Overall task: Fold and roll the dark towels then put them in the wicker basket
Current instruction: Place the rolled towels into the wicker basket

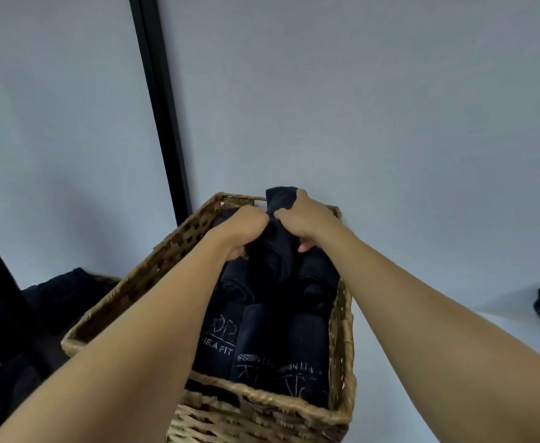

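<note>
Both my left hand (pixel 246 228) and right hand (pixel 307 219) grip one dark towel (pixel 276 247), upright at the far end of the wicker basket (pixel 153 257), behind the packed rolls (pixel 259 340). Forced down crooked, I judge it could unroll or snag the rim.

Plain pale wall over a white surface, softly lit

Pale grey-blue wall (pixel 358 91) across most of the view, smooth and unmarked; narrow black strip (pixel 158 107) down it from the top edge, leaning rightward toward its lower end; thicker black bar (pixel 3 282) slanting at the far left; white surface (pixel 380 394) at the lower right, brighter than the wall, meets it along a faint line; even, diffuse light; soft shadow low on the wall.
</note>
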